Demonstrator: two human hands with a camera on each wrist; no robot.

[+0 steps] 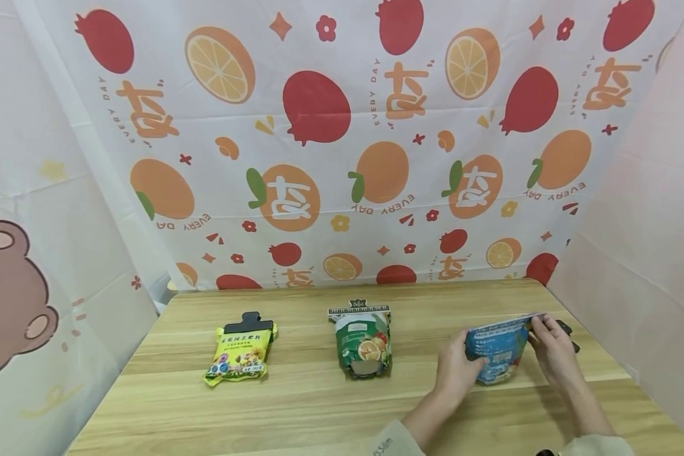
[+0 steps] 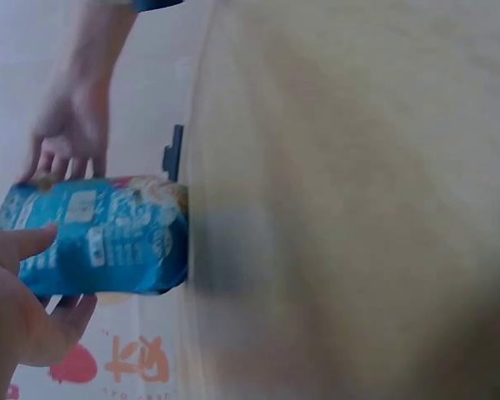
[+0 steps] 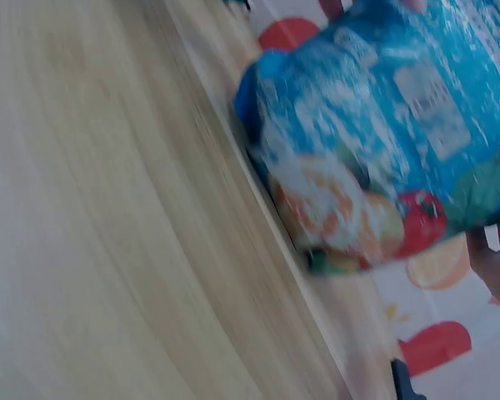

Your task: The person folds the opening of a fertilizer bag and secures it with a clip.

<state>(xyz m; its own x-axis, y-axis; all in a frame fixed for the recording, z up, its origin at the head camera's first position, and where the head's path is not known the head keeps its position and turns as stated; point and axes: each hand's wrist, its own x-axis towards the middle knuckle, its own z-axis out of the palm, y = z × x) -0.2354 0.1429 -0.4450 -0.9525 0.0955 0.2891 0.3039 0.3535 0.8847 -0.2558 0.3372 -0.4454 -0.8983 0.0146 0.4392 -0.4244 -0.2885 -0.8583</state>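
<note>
A blue food bag (image 1: 497, 354) with a fruit picture stands at the right of the table, between both hands. My left hand (image 1: 456, 368) grips its left side, thumb across the printed face. At the top right corner, my right hand (image 1: 554, 351) pinches the bag's upper edge. The right wrist view has the bag (image 3: 375, 142) close up, its lower end by the tabletop. A black clip (image 1: 565, 329) lies on the table behind the right hand, partly hidden by it; the left wrist view also catches this clip (image 2: 173, 154).
In the middle of the wooden table (image 1: 296, 418) is a green and white bag (image 1: 360, 335) with a ruler-patterned clip (image 1: 358, 309) on top. Farther left lies a yellow bag (image 1: 240, 354) closed by a black clip (image 1: 249, 323). Fruit-printed cloth (image 1: 330, 164) hangs behind.
</note>
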